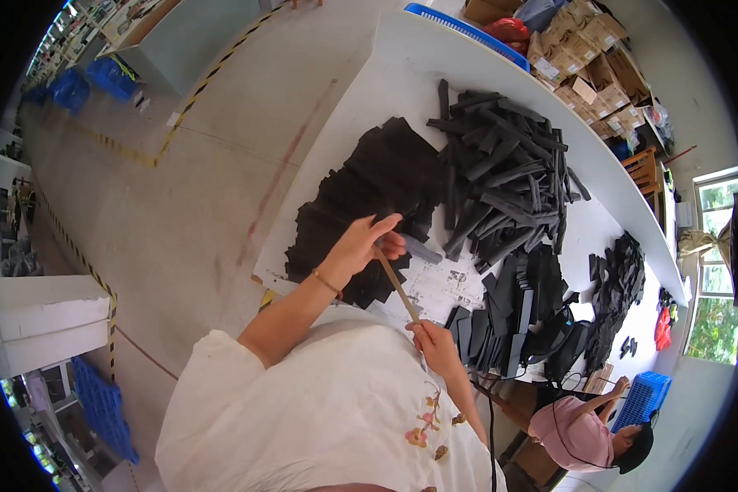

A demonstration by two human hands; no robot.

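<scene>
A thin, flat brown strip [398,287] stretches between my two hands, slanting down to the right. My left hand [361,246], with a band at its wrist, curls its fingers around the strip's upper end, over dark pieces. The lower end is pinched in my right hand [435,343], close to my white shirt. Beneath and beyond my left hand, overlapping flat black pieces [365,176] spread across the white table [455,287]. A dark grey strip [421,249] lies just right of my left fingers; whether they touch it I cannot tell.
A large heap of black strips [508,164] covers the far middle of the table. Stacked black pieces [508,307] and another dark pile [617,287] lie to the right. A person in pink [574,430] works there beside a blue crate [644,398]. Cardboard boxes [590,57] stand beyond.
</scene>
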